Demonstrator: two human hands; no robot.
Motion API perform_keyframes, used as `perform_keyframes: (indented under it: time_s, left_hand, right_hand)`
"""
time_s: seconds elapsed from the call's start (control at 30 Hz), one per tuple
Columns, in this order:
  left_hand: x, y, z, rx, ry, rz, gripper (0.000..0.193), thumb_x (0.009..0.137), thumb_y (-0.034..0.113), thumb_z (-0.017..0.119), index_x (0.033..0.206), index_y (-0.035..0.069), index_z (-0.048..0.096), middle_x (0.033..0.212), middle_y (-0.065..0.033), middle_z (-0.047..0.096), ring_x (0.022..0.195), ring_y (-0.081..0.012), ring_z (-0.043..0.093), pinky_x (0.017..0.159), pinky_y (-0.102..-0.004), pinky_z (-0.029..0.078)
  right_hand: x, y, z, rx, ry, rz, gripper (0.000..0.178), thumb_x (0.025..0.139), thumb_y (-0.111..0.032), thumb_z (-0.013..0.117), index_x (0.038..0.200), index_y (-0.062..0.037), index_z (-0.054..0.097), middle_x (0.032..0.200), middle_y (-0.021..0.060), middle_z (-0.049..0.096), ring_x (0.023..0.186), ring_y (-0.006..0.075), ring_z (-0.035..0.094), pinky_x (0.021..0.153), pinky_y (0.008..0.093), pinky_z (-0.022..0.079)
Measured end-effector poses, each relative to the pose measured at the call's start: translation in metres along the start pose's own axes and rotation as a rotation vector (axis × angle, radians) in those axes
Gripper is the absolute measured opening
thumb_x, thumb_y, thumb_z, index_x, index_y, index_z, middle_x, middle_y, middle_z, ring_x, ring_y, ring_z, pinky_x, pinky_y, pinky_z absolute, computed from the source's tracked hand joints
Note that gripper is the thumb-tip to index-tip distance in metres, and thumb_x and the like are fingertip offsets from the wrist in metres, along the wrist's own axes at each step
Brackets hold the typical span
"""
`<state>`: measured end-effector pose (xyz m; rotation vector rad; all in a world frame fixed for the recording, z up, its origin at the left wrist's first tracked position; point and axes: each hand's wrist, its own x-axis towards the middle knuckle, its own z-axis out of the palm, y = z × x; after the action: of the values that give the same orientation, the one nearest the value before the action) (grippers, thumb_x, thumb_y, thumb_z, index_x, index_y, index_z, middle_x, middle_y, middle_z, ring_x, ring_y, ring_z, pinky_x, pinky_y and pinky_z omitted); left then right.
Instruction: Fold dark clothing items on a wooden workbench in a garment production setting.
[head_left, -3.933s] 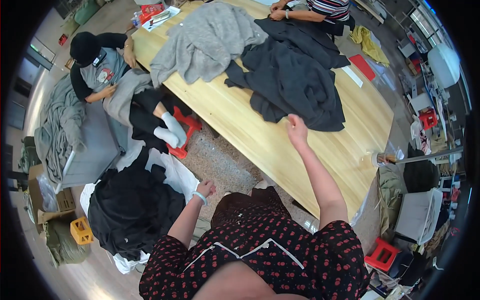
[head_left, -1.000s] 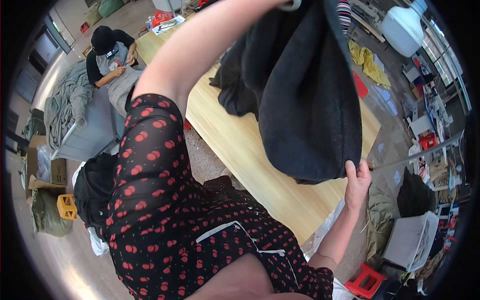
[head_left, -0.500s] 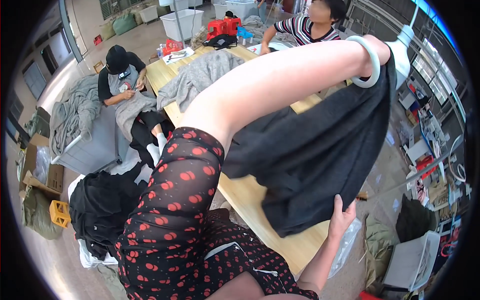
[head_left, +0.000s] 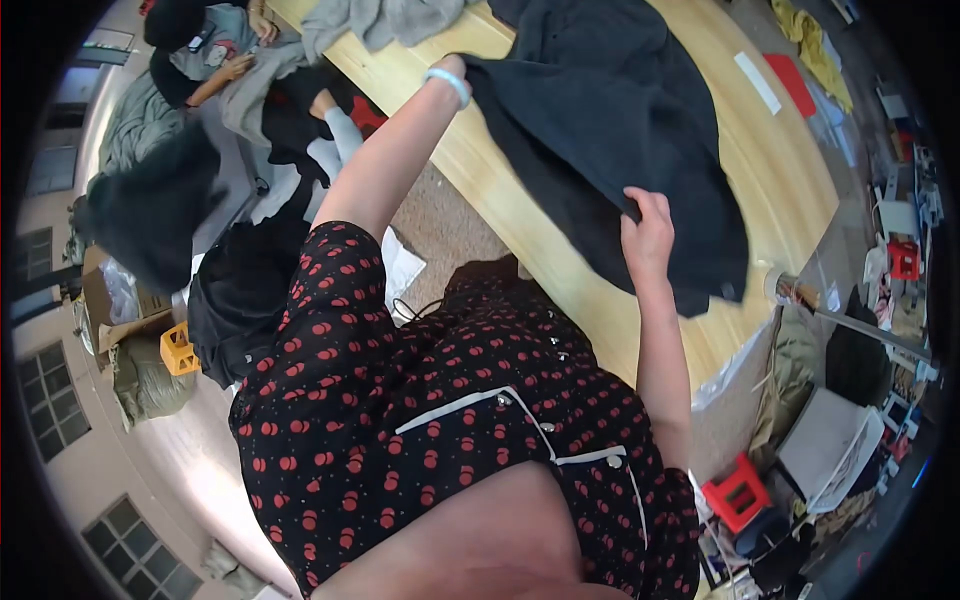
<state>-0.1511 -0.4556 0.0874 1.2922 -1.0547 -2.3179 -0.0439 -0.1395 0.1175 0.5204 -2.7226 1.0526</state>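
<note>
A black knit garment (head_left: 590,130) lies spread over the wooden table in front of me; its exact kind I cannot tell. My left hand (head_left: 452,72), with a pale bracelet at the wrist, is closed on the garment's far left corner, its fingers partly hidden. Nearer and to the right, my right hand (head_left: 648,235) pinches the garment's near edge between thumb and fingers. The near right end of the garment looks slightly blurred.
The wooden table (head_left: 780,190) has a red sheet (head_left: 790,85) on it. Black garments (head_left: 250,290) are heaped at left, beneath a blurred black cloth (head_left: 150,210). A seated person (head_left: 215,60) handles grey fabric. A yellow stool (head_left: 178,348) and a red stool (head_left: 737,492) stand on the floor.
My left arm has come down from the upper right to the upper middle, bringing the garment onto the table. The view has tilted downward. A blurred black cloth has appeared at left.
</note>
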Motion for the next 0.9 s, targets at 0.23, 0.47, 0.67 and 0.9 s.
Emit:
perform_keyframes:
  time_s: [0.23,0.47,0.67,0.9]
  left_hand:
    - [-0.031,-0.077,-0.075,1.336,-0.377,1.171,0.051,0.064,0.01,0.056,0.111,-0.001,0.041,0.113,-0.0249,0.039,0.105,-0.0404,0.038,0.09,-0.0411,0.033]
    - [-0.097,-0.145,-0.03,1.17,-1.203,1.119,0.061,0.065,0.015,0.063,0.118,0.001,0.037,0.108,-0.0167,0.047,0.101,-0.0302,0.045,0.088,-0.0422,0.033]
    - [-0.091,-0.146,-0.028,1.294,-1.444,1.056,0.054,0.064,0.008,0.06,0.114,0.003,0.041,0.088,-0.0162,0.052,0.085,-0.0333,0.05,0.08,-0.0399,0.039]
    - [-0.088,-0.123,-0.025,1.309,-1.389,1.137,0.039,0.054,-0.004,0.051,0.092,0.005,0.057,0.073,-0.0117,0.052,0.071,-0.0303,0.053,0.066,-0.0371,0.043]
  right_hand:
    - [-0.006,0.018,0.031,-0.037,-0.064,0.076,0.029,0.061,0.005,0.056,0.087,-0.0075,0.057,0.081,0.0107,0.052,0.077,0.0291,0.054,0.067,0.0341,0.044]
    - [-0.016,0.002,0.042,-0.053,-0.219,0.073,0.047,0.059,0.002,0.059,0.104,-0.0092,0.049,0.087,0.0076,0.05,0.084,0.0264,0.052,0.07,0.035,0.046]
    - [-0.008,0.004,0.026,0.06,-0.103,0.157,0.053,0.062,0.005,0.054,0.112,-0.0083,0.044,0.091,0.0108,0.052,0.085,0.0271,0.053,0.071,0.0344,0.045]
    - [0.006,0.122,-0.006,-0.388,0.224,0.326,0.054,0.068,-0.007,0.057,0.119,-0.0063,0.039,0.115,0.0213,0.042,0.106,0.0381,0.04,0.092,0.0407,0.033]
